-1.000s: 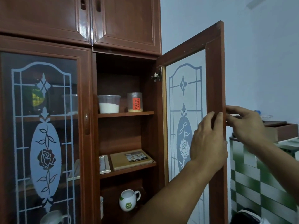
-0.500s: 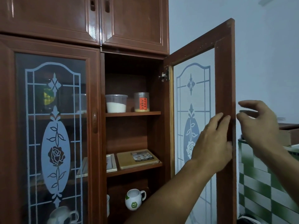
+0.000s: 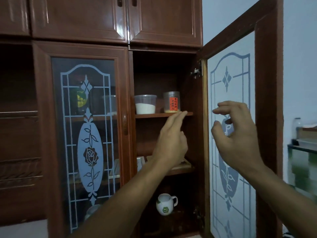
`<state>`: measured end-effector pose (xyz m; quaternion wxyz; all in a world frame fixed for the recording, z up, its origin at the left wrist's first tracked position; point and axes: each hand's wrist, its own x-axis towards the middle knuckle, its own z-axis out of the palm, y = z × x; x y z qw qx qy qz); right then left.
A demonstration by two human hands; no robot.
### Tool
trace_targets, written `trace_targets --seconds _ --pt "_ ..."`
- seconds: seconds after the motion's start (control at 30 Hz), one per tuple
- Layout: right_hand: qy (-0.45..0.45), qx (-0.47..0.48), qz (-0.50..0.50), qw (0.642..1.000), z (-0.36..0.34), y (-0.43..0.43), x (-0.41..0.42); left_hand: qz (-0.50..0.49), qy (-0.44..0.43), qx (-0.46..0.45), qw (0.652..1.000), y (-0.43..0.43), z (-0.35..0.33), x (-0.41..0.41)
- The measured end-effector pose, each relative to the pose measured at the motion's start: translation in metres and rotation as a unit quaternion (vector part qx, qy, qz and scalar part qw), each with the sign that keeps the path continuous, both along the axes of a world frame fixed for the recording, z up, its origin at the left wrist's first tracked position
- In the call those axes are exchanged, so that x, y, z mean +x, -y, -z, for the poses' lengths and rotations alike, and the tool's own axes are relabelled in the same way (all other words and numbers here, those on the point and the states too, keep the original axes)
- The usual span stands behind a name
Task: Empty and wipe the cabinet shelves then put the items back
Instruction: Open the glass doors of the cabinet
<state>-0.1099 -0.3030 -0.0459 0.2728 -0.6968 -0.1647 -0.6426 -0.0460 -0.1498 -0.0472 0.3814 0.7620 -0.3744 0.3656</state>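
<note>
The brown cabinet's right door (image 3: 267,83) stands wide open. On the upper shelf (image 3: 154,115) sit a clear tub of white powder (image 3: 145,104) and a clear jar with a red label (image 3: 171,102). My left hand (image 3: 171,141) is raised inside the opening, fingertips just below that shelf's front edge, holding nothing. My right hand (image 3: 238,133) hovers in front of the door's frosted glass, fingers apart and empty. The middle shelf holds a flat tan box (image 3: 181,164), mostly hidden by my left arm. A white mug (image 3: 165,204) stands on the bottom level.
The left door (image 3: 82,127) with the rose glass is shut, with dim containers behind it. Closed wooden doors (image 3: 164,19) run above. A green-and-white checked counter (image 3: 301,162) with boxes stands at the far right.
Both hands have let go of the open door's edge. My left hand moved left into the cabinet opening, my right hand moved left in front of the glass. The view shifted right.
</note>
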Motion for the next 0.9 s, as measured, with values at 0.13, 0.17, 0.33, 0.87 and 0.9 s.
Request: trace_targets --seconds 0.13,0.17,0.33,0.87,0.9 --pt "-0.019 0.009 -0.047 0.999 0.003 -0.032 0.034 -0.083 -0.009 -0.013 0.996 -0.054 -0.002 0.013" --pt "-0.023 0.012 -0.058 0.998 0.004 -0.039 0.042 -0.101 -0.008 -0.015 0.995 -0.066 -0.003 0.015" --pt "-0.066 0.02 -0.108 0.992 0.004 -0.073 0.079 -0.179 -0.007 -0.019 0.984 -0.116 -0.01 0.02" --pt "-0.326 0.12 -0.231 0.909 0.013 -0.145 0.188 -0.227 -0.118 -0.069 0.964 -0.141 -0.034 0.051" --pt "-0.345 0.127 -0.252 0.895 0.013 -0.148 0.191 -0.233 -0.13 -0.054 0.962 -0.14 -0.034 0.055"
